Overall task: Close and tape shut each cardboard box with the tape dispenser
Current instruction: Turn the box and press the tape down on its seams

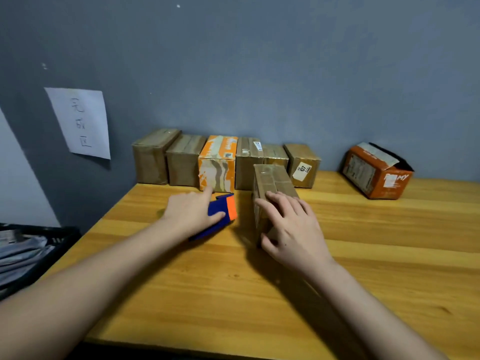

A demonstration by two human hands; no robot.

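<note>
A small brown cardboard box (270, 178), taped over its top, stands on the wooden table (363, 255) in front of a row of boxes. My right hand (291, 227) grips its near end, fingers over the top and thumb on the left side. My left hand (192, 211) lies on the blue and orange tape dispenser (223, 209), which rests on the table just left of that box; the fingers are fairly straight, the thumb across the blue part. An orange box (376, 172) with open top flaps sits at the far right by the wall.
Several closed boxes line the grey wall, among them an orange and white box (218, 165) and a brown box with a white label (304, 165). A sheet of paper (83, 123) hangs on the wall at left. A dark crate (31, 253) stands beside the table's left edge.
</note>
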